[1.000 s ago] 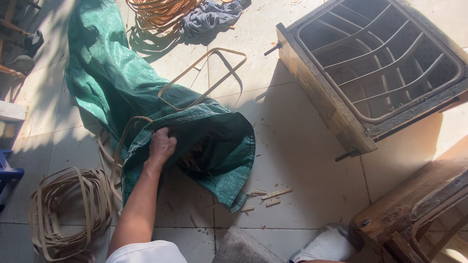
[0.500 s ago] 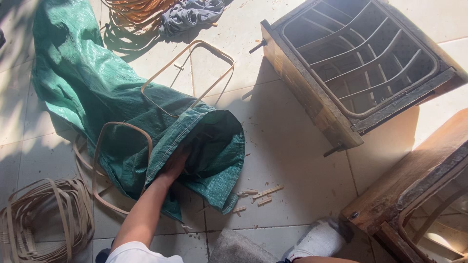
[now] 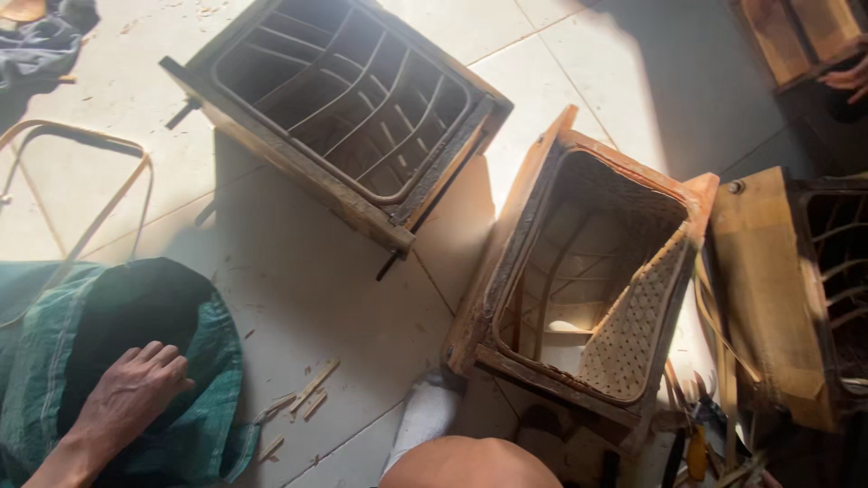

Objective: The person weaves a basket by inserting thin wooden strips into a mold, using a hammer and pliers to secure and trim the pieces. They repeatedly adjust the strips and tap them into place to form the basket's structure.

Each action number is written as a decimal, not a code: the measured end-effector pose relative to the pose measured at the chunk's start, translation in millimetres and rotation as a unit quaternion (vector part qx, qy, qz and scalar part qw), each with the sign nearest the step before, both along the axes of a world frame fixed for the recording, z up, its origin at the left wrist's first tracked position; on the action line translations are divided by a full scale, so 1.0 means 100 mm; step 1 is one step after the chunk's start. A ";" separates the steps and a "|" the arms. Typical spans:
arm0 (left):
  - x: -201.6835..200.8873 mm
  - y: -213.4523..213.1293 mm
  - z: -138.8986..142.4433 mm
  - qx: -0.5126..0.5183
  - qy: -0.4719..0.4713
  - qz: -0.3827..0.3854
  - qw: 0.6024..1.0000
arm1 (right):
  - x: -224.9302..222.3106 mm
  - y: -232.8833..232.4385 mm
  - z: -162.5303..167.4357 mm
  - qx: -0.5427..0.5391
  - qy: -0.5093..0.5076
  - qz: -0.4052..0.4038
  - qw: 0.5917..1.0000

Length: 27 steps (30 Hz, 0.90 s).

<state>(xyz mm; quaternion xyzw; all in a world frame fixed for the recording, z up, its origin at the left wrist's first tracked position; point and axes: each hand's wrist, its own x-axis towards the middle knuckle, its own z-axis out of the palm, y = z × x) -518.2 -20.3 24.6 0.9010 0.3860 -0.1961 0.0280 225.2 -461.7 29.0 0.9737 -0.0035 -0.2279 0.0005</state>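
My left hand [image 3: 136, 389] lies flat at the lower left of the frame, fingers spread on the green sack [image 3: 194, 425] — gripping nothing. Its dark mouth gapes just above my fingers; wood splinters [image 3: 303, 398] lie on the floor beside it.

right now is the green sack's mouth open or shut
Open. The green sack lies flat on the tiled floor, its mouth gaping dark, and the left hand rests at the opening's edge.

Open floor: bare tiles [image 3: 298, 298] at two o'clock of the left hand [image 3: 127, 398].
Blocked: wooden frame [image 3: 344, 117] at one o'clock — wood splinters [image 3: 307, 393] at three.
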 end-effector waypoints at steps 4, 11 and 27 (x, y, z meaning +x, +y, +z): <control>1.13 -0.15 0.28 0.012 -0.195 -0.024 0.980 | -0.24 0.04 0.28 0.124 -0.161 0.073 0.976; 4.09 -0.91 0.85 -0.312 -0.471 0.090 0.820 | -1.07 1.22 0.94 0.388 0.360 0.138 0.837; 2.48 -1.23 -0.14 -0.540 -0.515 0.605 0.278 | -0.83 1.54 0.52 0.636 0.327 -0.001 0.699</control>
